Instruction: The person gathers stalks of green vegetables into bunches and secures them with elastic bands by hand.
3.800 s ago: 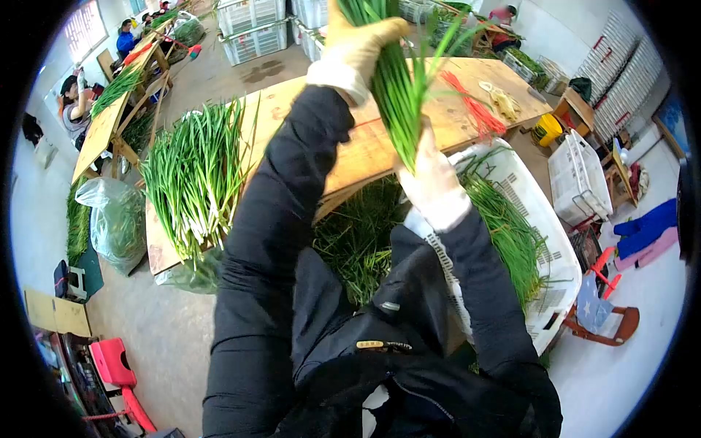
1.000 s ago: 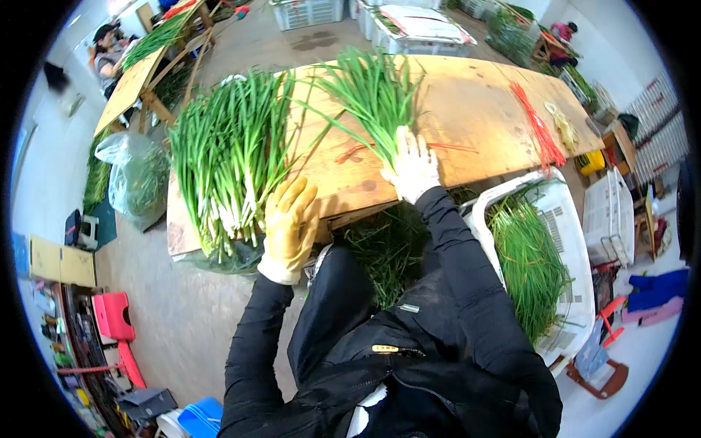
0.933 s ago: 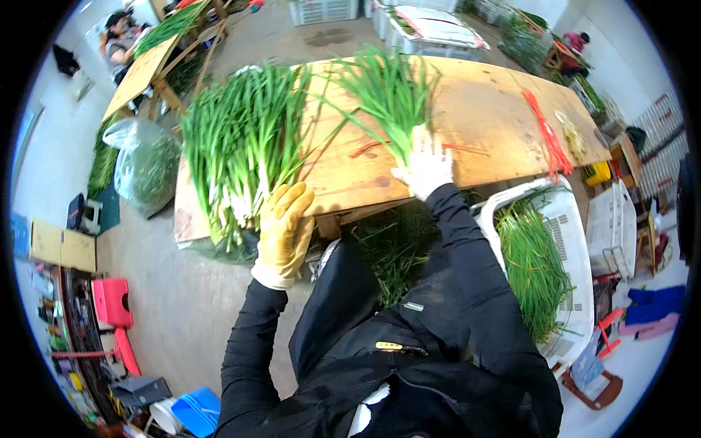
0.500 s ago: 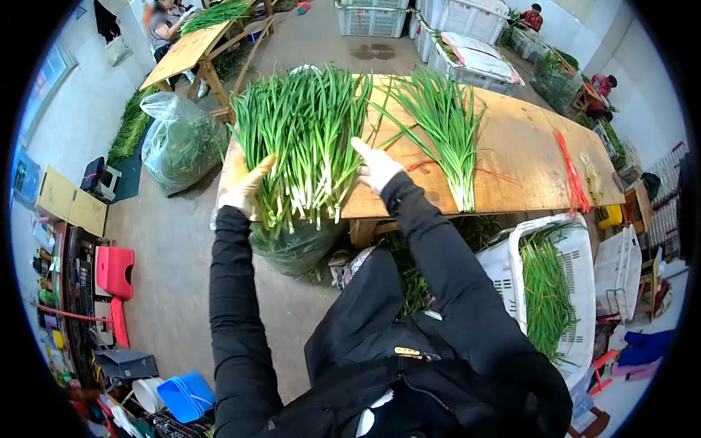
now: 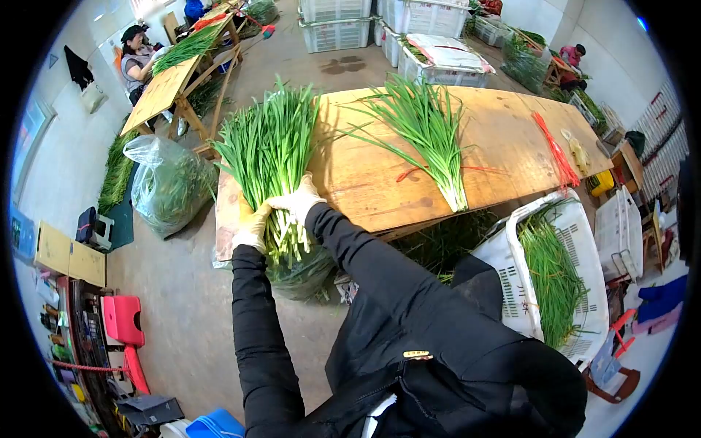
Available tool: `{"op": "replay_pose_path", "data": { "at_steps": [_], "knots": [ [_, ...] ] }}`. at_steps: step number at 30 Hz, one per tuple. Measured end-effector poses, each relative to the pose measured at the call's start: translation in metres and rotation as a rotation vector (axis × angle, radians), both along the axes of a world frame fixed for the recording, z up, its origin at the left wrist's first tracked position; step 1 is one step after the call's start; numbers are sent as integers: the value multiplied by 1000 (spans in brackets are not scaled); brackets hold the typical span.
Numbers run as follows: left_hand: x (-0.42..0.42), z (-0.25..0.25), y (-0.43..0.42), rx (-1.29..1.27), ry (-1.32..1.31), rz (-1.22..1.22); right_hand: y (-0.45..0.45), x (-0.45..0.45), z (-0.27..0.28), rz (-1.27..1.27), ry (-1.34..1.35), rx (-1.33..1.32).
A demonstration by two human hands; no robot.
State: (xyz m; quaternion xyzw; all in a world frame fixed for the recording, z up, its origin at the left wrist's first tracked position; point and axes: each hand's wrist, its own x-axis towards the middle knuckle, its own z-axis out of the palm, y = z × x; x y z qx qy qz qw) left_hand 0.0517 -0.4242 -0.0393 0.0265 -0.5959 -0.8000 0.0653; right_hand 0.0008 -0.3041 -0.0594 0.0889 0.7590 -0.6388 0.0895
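A thick bunch of garlic chives (image 5: pixel 270 146), long green leaves with pale stems, lies at the left end of the wooden table (image 5: pixel 358 193). My left hand (image 5: pixel 250 228), in a pale glove, closes on the left side of the stems. From the right, my gloved right hand (image 5: pixel 298 201) wraps round the same stems, close to the left one. The stem ends stick out below both hands, past the table edge. A smaller bunch of chives (image 5: pixel 434 135) lies to the right across a red tie (image 5: pixel 482 169).
Red ties (image 5: pixel 556 150) lie in a strip on the right of the table. Below it stands a white plastic basket (image 5: pixel 511 241) with loose greens (image 5: pixel 551 285). A stuffed clear bag (image 5: pixel 171 182) sits left; another bag (image 5: pixel 303 277) is under the table. People work at the back.
Both hands have come together from the sides of the spread chives. The wide layer is now gathered into a narrower bunch at the left. The view has shifted a little.
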Motion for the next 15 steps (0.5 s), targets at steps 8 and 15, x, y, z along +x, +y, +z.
{"op": "replay_pose_path", "data": {
  "at_steps": [8,15],
  "knots": [
    [0,-1,6,-823,-1,358,159,21,100,456,-245,-276],
    [26,55,52,-1592,391,55,213,27,91,409,-270,-745]
  ]
}}
